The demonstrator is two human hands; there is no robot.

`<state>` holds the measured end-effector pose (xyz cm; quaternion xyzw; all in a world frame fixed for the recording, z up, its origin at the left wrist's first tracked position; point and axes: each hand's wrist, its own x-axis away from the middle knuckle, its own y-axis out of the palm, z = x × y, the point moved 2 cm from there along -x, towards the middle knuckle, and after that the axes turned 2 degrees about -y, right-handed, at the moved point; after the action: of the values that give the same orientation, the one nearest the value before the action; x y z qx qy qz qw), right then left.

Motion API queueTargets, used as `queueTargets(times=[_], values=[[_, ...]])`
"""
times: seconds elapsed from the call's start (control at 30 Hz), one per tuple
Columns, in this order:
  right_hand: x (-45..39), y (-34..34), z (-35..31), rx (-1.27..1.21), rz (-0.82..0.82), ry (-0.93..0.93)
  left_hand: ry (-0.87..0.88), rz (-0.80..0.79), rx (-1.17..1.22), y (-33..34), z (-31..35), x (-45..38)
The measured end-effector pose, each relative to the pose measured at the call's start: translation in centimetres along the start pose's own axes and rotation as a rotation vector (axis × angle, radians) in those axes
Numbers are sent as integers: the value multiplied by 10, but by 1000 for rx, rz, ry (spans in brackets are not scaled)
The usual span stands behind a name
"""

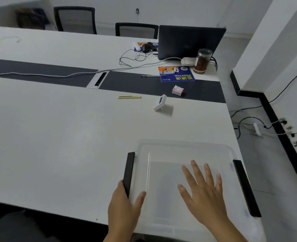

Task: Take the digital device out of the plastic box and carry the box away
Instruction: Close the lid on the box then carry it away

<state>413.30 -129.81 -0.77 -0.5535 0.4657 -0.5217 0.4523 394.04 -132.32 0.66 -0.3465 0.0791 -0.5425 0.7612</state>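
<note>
A clear plastic box (184, 145) with black handles on its left and right sides sits at the near right corner of the white table. Nothing lies inside it. My left hand (125, 205) grips the box's left black handle and rim, thumb inside the wall. My right hand (203, 191) hovers over the box's inside with fingers spread and holds nothing. The digital device (160, 103), a small white unit propped on its stand, stands on the table beyond the box.
Further back lie a yellow pen-like stick (129, 97), a small red-and-white carton (177, 90), a blue pad (176, 73), a brown jar (202, 61), a laptop (190, 41) and cables. The table edge runs just right of the box; floor cables lie beyond it.
</note>
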Motion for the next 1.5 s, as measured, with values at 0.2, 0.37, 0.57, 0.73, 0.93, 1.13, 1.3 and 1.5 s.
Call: queueTargets(times=[0.2, 0.37, 0.57, 0.73, 0.93, 1.13, 1.3, 1.5], values=[[-2, 5, 2, 36, -4, 17, 53, 6, -40, 0, -4, -5], [-2, 1, -2, 53, -95, 15, 133, 45, -100, 1, -4, -6], [-1, -1, -1, 19, -12, 4, 215, 19, -126, 1, -1, -6], [1, -20, 17, -278, 175, -52, 176, -80, 21, -3, 6, -14], [32, -32, 93, -599, 386, 457, -37, -125, 271, -1, 8, -26], [36, -18, 99, -1028, 255, 512, -8, -120, 255, -2, 14, -17], [20, -21, 104, -1075, 217, 375, -101, 35, 259, -5, 9, 4], [-16, -35, 104, -1065, -7, -12, -373, 460, 422, 7, -18, 87]])
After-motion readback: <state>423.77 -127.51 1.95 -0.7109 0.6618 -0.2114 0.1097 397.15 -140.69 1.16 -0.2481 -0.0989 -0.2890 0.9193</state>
